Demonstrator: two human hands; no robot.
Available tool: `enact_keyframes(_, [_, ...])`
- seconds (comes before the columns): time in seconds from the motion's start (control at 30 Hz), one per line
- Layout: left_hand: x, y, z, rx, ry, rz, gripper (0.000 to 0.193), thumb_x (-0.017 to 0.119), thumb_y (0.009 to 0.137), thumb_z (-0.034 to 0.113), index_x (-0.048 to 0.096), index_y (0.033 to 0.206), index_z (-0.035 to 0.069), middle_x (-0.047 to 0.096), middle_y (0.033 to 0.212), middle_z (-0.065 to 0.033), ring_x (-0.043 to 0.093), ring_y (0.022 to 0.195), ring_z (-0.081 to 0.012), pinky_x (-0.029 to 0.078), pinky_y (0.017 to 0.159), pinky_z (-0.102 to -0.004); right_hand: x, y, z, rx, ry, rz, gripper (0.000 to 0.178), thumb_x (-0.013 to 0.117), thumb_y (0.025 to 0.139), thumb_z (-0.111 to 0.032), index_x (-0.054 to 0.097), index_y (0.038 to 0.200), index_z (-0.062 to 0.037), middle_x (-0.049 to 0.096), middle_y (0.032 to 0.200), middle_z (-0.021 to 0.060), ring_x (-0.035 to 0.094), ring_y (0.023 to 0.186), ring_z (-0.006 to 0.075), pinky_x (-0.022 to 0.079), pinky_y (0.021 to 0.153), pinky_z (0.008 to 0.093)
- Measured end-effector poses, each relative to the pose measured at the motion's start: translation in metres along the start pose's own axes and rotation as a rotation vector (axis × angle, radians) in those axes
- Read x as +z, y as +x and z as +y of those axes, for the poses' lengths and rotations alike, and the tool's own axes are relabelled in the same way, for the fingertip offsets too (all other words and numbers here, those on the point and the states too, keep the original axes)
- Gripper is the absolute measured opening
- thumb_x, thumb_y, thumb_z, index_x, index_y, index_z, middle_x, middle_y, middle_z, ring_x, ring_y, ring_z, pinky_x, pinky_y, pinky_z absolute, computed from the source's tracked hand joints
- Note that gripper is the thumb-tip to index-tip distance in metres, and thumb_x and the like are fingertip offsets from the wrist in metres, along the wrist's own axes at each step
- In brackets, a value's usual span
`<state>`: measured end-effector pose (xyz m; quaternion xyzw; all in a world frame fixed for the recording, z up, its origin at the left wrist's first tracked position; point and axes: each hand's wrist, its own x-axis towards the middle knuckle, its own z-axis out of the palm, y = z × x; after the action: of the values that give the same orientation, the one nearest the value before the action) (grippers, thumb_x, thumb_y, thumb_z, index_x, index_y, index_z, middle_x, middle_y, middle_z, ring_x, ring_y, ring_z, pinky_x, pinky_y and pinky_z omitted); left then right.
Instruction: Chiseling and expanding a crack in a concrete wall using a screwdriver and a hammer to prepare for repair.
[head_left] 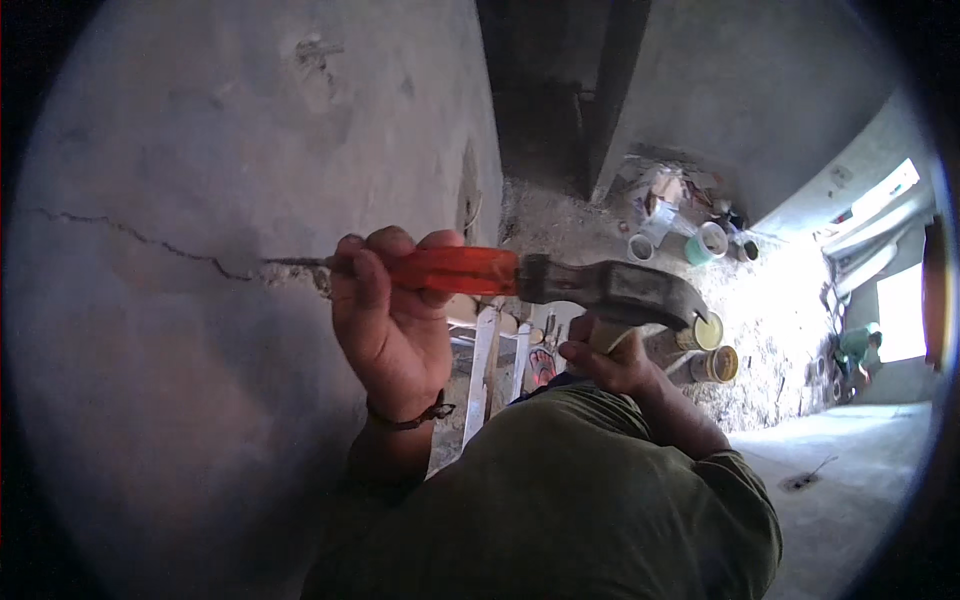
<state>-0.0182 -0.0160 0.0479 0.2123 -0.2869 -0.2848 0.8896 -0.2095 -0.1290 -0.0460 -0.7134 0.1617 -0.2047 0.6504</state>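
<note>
My left hand (388, 335) is closed round a screwdriver (465, 270) with a red handle, held level. Its thin shaft points left, and the tip meets the grey plaster wall (170, 400) at the right end of a jagged crack (165, 245). Just beside the tip, the plaster is chipped. A claw hammer (620, 287) is gripped by my right hand (615, 360), wrapped round its pale handle. The hammer's striking face is at the butt of the screwdriver, touching or nearly so, while the curved claw points right.
Below my hands are pale wooden rails (482, 375), like a ladder or scaffold. Buckets stand on the floor, among them a yellowish one (715, 365) and a green-white one (707, 243). Rubble lies by the far wall. Another person (858, 343) is far right, near a bright opening.
</note>
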Motion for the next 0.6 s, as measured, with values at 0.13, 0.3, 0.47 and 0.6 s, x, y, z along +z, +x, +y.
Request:
enact_keyframes(0.13, [-0.017,-0.007,0.011,-0.066,0.117,0.010,0.029,0.043,0.096,0.026,0.055,0.108,0.003,0.060,0.108,-0.0142,0.057,0.103,-0.0258,0.047,0.090,-0.0411,0.009,0.006,-0.002,-0.006,-0.065,-0.019,0.015,0.071,0.079,-0.012,0.058,0.082,-0.0044,0.061,0.078,0.0018,0.057,0.074,0.0132,0.046,0.064,0.0310])
enact_keyframes(0.3, [-0.029,-0.014,0.029,-0.009,0.244,0.061,0.029,0.044,0.097,0.027,0.051,0.109,0.002,0.058,0.107,-0.0066,0.055,0.105,-0.0197,0.045,0.092,-0.0362,0.016,0.010,-0.004,-0.414,-0.021,-0.059,0.023,0.067,0.080,-0.016,0.055,0.088,0.0018,0.059,0.067,0.0181,0.060,0.060,0.0330,0.043,0.055,0.0393])
enact_keyframes(0.47, [-0.031,0.004,0.016,-0.063,0.224,-0.001,0.030,0.041,0.097,0.027,0.051,0.109,0.001,0.057,0.107,-0.0078,0.056,0.103,-0.0194,0.044,0.095,-0.0335,0.011,-0.005,-0.007,-0.508,-0.019,0.173,0.019,0.061,0.083,-0.016,0.050,0.085,0.0002,0.052,0.059,0.0139,0.055,0.053,0.0309,0.039,0.049,0.0384])
enact_keyframes(0.6, [-0.043,0.006,0.031,-0.033,0.284,0.132,0.035,0.040,0.098,0.024,0.049,0.114,-0.005,0.054,0.118,-0.0158,0.054,0.106,-0.0216,0.042,0.097,-0.0339,0.013,-0.001,-0.011,-0.715,-0.039,0.241,0.022,0.057,0.087,-0.020,0.049,0.087,0.0003,0.049,0.058,0.0130,0.051,0.050,0.0293,0.036,0.048,0.0373])
